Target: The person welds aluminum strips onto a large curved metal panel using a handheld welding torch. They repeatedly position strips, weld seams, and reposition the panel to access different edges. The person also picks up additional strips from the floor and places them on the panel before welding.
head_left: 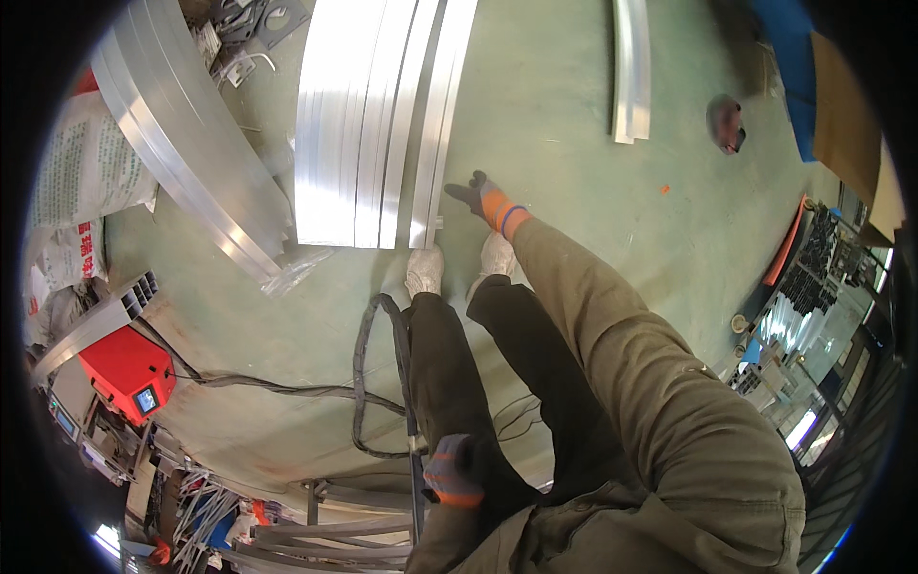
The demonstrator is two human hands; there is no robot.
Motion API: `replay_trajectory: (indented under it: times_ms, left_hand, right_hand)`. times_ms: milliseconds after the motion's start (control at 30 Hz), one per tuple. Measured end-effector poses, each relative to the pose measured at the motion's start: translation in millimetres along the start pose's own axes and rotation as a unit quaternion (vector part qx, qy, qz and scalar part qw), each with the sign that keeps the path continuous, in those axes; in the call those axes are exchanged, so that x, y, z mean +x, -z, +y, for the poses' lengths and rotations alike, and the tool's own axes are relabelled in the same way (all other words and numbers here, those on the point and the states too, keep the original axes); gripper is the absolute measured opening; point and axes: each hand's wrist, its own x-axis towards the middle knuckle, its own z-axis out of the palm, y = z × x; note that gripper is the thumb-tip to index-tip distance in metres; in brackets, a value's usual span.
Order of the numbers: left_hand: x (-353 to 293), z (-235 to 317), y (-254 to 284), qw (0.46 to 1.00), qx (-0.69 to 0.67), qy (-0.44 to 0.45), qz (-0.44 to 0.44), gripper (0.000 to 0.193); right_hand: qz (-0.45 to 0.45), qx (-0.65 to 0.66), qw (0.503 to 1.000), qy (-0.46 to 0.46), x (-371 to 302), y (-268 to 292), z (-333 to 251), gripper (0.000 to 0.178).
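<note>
My right hand (486, 199), in a dark grey and orange knit glove, reaches forward over the floor with its fingers apart. It holds nothing and is nearest to a long silvery metal profile (439, 139). That profile lies just right of a wide row of similar bright profiles (349, 143). My left hand (454, 471), in a matching glove, is low in front of my thigh with its fingers curled; what is in it, if anything, is hidden. Beside it runs a dark hose (360, 373) that loops up from the floor and ends in a rod-like part.
Curved metal sheets (196, 143) lie left, near white sacks (91, 163). A red machine with a small screen (127, 373) stands at left, its cables crossing the floor. Another metal profile (631, 72) lies ahead right. Metal stock (798, 306) is stacked far right.
</note>
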Motion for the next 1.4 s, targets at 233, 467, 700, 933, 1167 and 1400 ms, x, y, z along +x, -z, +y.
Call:
replay_trajectory:
  times_ms: [233,467,700,933,1167,1400]
  left_hand:
    - [-3.0,-7.8,15.6,1.0,0.011,0.014,-0.004,0.032]
    - [-3.7,-17.2,15.5,1.0,0.014,0.005,0.005,0.033]
    - [3.5,-13.8,20.2,0.999,0.034,0.004,0.003,0.033]
    - [4.7,-12.7,25.6,0.998,0.041,0.023,-0.038,0.033]
    - [7.5,-1.7,31.8,0.997,-0.005,0.026,-0.073,0.036]
    - [6.0,-4.1,9.8,0.973,-0.15,0.174,-0.008,0.036]
  right_hand:
    - [0.019,0.1,0.995,0.018,90.8,-28.0,-21.0,0.111]
    - [-0.052,0.189,0.98,0.041,99.2,-52.5,-50.0,0.103]
    - [-0.055,0.19,0.98,0.014,113.5,-61.1,-58.1,0.084]
    - [0.052,0.132,0.989,0.031,99.5,-68.9,-68.1,0.093]
    - [-0.064,0.159,0.985,0.034,78.7,-39.7,-69.4,0.096]
    - [-0.208,0.342,0.917,0.014,41.8,-24.1,-77.0,0.071]
